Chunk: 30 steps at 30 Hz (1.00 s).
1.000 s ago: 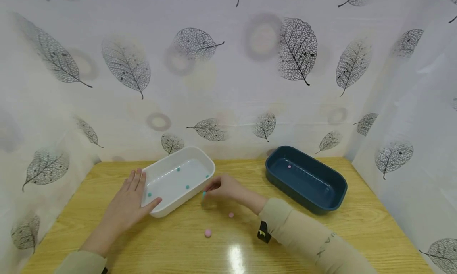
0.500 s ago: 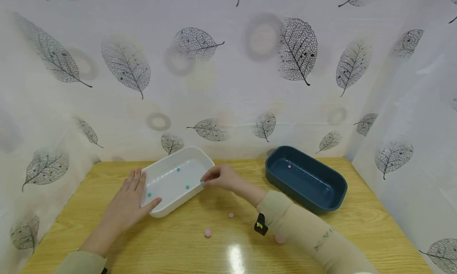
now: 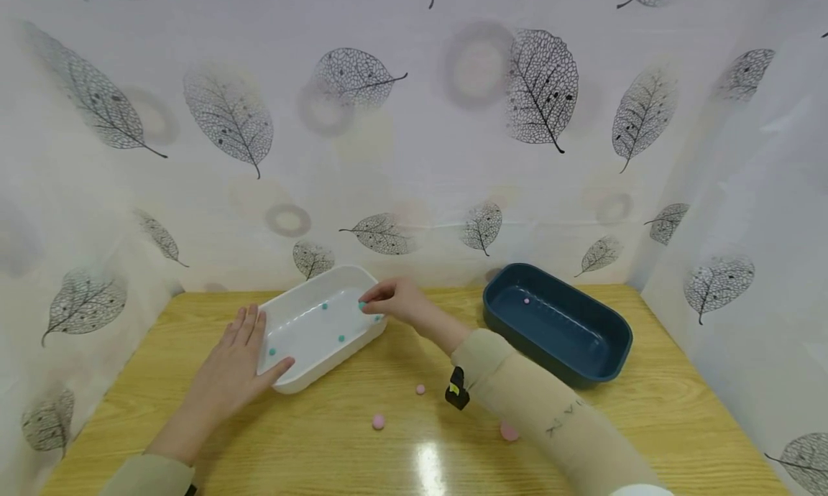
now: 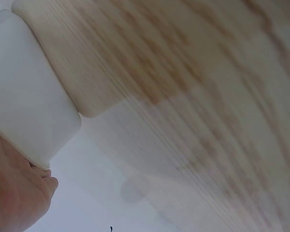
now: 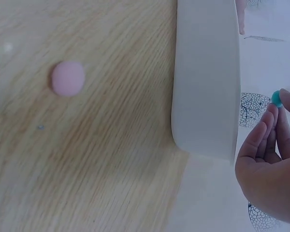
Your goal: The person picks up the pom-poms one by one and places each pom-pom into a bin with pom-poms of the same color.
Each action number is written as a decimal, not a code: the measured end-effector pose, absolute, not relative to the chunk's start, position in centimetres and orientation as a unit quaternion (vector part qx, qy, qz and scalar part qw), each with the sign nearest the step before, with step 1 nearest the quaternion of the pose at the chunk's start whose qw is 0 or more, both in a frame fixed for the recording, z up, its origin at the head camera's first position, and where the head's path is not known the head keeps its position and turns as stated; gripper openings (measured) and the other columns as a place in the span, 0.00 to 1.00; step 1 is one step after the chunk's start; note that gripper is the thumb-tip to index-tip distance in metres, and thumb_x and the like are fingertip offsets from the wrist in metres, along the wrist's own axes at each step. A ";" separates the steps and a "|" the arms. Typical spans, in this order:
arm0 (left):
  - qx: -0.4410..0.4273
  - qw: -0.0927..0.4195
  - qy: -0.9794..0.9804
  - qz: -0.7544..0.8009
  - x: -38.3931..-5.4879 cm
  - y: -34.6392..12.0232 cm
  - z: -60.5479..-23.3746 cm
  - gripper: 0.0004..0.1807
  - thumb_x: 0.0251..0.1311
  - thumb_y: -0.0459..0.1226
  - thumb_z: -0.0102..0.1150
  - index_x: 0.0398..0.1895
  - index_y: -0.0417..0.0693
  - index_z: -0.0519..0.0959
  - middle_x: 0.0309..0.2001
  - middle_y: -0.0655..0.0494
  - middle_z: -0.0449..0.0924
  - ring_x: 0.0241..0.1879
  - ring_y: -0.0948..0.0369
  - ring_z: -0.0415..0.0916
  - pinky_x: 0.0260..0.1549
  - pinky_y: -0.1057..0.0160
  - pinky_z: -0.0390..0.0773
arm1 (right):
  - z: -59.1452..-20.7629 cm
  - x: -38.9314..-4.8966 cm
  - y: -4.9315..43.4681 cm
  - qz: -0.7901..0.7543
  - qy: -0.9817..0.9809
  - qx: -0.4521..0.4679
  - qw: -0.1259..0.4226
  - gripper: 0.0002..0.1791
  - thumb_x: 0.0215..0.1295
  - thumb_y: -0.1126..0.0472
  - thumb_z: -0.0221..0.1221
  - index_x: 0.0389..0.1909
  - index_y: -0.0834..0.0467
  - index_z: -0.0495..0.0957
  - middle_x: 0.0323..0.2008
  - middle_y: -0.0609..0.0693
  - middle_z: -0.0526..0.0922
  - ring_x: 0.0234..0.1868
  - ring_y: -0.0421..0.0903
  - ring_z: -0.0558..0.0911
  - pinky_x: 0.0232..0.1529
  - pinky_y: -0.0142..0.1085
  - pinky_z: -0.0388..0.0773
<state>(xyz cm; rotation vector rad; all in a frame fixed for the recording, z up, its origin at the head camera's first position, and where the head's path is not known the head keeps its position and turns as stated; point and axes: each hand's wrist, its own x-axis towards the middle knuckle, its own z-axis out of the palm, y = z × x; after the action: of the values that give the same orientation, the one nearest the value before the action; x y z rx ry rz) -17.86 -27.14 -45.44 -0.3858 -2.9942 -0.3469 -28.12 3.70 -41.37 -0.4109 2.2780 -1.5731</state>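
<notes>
My right hand (image 3: 406,308) pinches a small teal ball (image 3: 362,305) between thumb and fingertips, above the right end of a white rectangular tub (image 3: 304,331). The right wrist view shows the same teal ball (image 5: 276,99) beyond the tub's wall (image 5: 205,72). Several teal balls, one of them a teal ball (image 3: 341,338) near the front wall, lie inside the tub. At its left end my left hand (image 3: 229,374) rests against the tub with straight fingers, thumb on the near rim. Only part of that hand (image 4: 19,193) shows in the left wrist view.
A dark blue tub (image 3: 569,352) stands at the right with a small pink ball (image 3: 527,301) inside. On the wooden table lie a pink ball (image 3: 378,422), a smaller pink ball (image 3: 420,389) and a larger pink one (image 3: 509,430) beside the right sleeve. A leaf-patterned curtain surrounds the table.
My right hand has risen from the table beside the white tub, over its rim, carrying the pinched teal ball above the tub. The left hand stays in place.
</notes>
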 end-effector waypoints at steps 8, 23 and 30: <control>-0.128 0.050 -0.984 -0.118 -17.8 -27.2 -45.5 0.59 0.72 0.65 0.53 0.81 0.22 0.48 0.83 0.25 0.43 0.83 0.30 0.42 0.81 0.33 0.53 | -41.0 -29.4 2.6 -0.557 0.806 -0.135 0.148 0.12 0.69 0.63 0.70 0.49 0.63 0.89 0.49 0.57 0.91 0.46 0.43 0.85 0.61 0.47 0.84; -0.134 0.063 -0.982 -0.121 -17.9 -27.2 -45.8 0.58 0.73 0.64 0.53 0.81 0.21 0.48 0.83 0.24 0.43 0.83 0.30 0.43 0.82 0.34 0.52 | -41.8 -30.8 1.6 -0.559 0.812 -0.110 0.130 0.12 0.68 0.63 0.71 0.49 0.61 0.90 0.50 0.56 0.91 0.46 0.43 0.85 0.50 0.30 0.82; -0.133 0.060 -0.982 -0.118 -17.9 -27.1 -45.7 0.59 0.73 0.64 0.54 0.81 0.21 0.49 0.83 0.24 0.43 0.83 0.30 0.43 0.81 0.33 0.53 | -42.2 -30.9 1.3 -0.558 0.814 -0.103 0.127 0.11 0.68 0.63 0.71 0.49 0.61 0.90 0.50 0.56 0.91 0.49 0.47 0.87 0.54 0.34 0.84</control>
<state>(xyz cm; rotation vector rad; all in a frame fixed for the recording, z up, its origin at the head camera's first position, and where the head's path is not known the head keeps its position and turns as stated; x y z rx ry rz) -17.86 -27.13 -45.66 -0.4027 -2.9734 -0.3566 -30.87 1.33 -42.24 -0.3012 2.3683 -1.6234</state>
